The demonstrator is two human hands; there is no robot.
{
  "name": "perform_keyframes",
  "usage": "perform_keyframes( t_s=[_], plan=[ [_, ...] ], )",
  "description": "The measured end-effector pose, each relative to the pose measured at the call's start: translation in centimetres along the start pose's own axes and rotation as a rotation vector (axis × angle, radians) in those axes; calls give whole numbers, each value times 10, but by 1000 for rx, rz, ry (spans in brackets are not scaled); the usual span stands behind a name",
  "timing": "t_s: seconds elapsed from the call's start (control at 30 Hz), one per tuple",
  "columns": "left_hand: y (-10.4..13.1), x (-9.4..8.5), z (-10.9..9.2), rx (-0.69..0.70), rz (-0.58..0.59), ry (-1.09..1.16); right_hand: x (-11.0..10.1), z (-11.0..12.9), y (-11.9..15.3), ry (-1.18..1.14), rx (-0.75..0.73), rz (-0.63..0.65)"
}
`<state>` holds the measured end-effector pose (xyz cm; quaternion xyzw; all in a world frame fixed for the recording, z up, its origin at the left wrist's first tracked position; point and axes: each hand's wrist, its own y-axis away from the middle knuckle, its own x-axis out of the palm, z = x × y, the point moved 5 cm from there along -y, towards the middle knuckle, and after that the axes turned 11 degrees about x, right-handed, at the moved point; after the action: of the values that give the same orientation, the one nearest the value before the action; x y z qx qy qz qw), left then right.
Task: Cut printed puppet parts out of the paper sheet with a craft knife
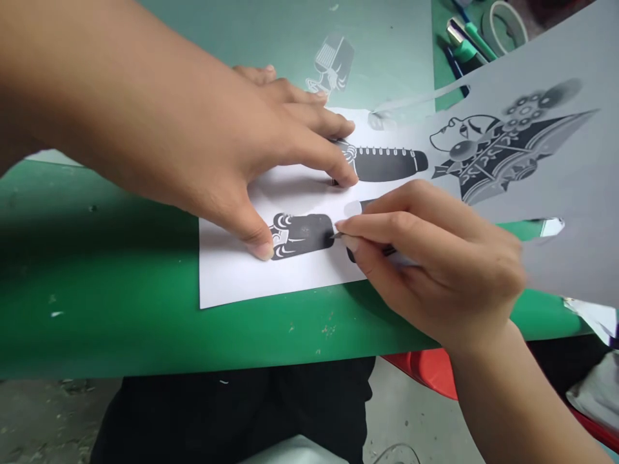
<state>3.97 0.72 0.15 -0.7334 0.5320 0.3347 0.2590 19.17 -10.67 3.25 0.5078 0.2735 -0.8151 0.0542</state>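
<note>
A white paper sheet (232, 277) printed with dark figures lies on the green table. My left hand (285, 135) is spread flat across it, thumb and fingertips pressing the paper beside two printed shapes. In a pinch, my right hand (425, 251) grips a craft knife (337, 236); only its thin dark tip shows, the rest being hidden by the fingers. That tip touches the right end of a dark rounded printed shape (309, 233). Above it is a longer dark printed shape (391, 165). On the right, the paper bears a printed figure in patterned clothing (503, 151).
The green table (145, 322) has its front edge near my lap. At the back right are a roll of tape (504, 27) and several pens (467, 45). A cut patterned piece (333, 61) lies beyond my left hand. Below stands a red stool (430, 370).
</note>
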Motion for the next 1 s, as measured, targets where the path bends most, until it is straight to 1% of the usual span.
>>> perform_keyframes(
  t_s=[0.1,0.23,0.37,0.5,0.57,0.63,0.73,0.8,0.83,0.9,0.93,0.97,1.0],
  plan=[
    [0,2,-2,-3,-36,47,-1,2,4,-14,25,-16],
    [0,3,-1,-68,-106,193,5,14,4,33,-9,13],
    [2,2,-1,-56,-101,140,10,20,-3,55,-42,33],
    [4,0,-1,-79,-145,173,12,18,-4,104,-63,54],
    [3,2,-2,-73,-127,164,12,16,-3,100,-80,35],
    [3,3,-2,-55,-101,135,11,14,-2,84,-77,-11],
    [3,5,1,-50,-60,108,9,9,-1,51,-28,-65],
    [2,3,1,-57,-54,85,7,4,-2,22,11,-108],
    [1,1,0,-78,-64,63,5,2,-2,13,29,-143],
    [3,-6,-2,-199,-100,-12,1,-4,-4,21,92,-232],
    [6,-10,-1,-313,-120,-55,1,-8,-5,32,148,-256],
    [11,-14,0,-455,-133,-95,1,-12,-6,38,218,-268],
    [16,-18,-1,-519,-196,-73,3,-16,-7,42,288,-276]
  ],
)
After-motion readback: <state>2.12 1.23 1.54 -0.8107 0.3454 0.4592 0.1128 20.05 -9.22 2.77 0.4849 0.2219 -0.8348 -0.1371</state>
